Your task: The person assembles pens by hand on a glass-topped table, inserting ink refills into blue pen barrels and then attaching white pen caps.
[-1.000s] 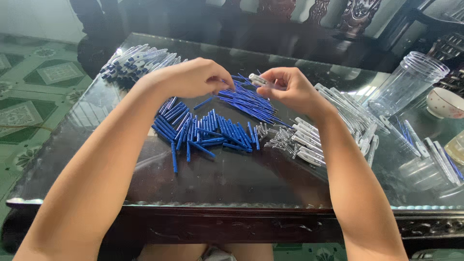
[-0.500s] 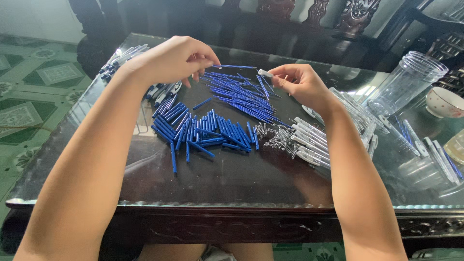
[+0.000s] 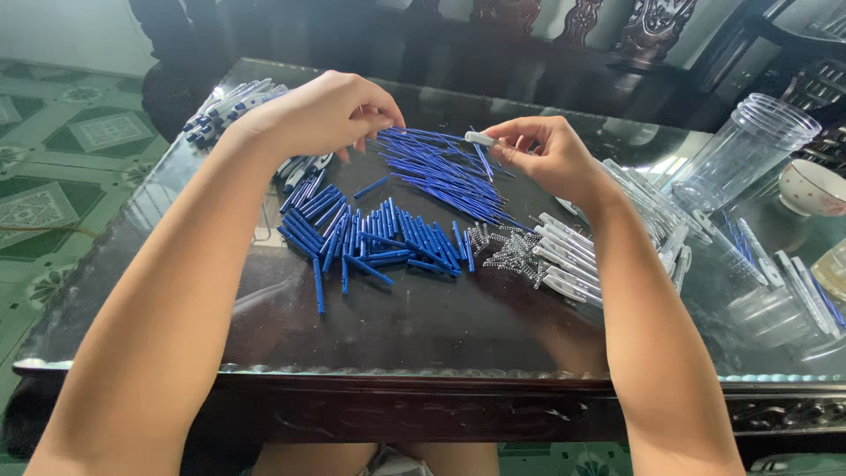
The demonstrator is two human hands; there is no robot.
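Our two hands sort pen parts over a dark glass tabletop [image 3: 423, 326].
Our left hand [image 3: 322, 113] hovers loosely curled, grasping nothing we can see, above short blue plastic tubes [image 3: 370, 238]; thin blue refills [image 3: 441, 167] lie between; our right hand [image 3: 551, 157] pinches a white pen barrel [image 3: 482, 138]; beyond stands a clear plastic jar [image 3: 745, 154].

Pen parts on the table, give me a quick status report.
Left hand pinched shut above blue pieces, contents unclear. Right hand pinches a clear pen barrel. Springs lie between piles.
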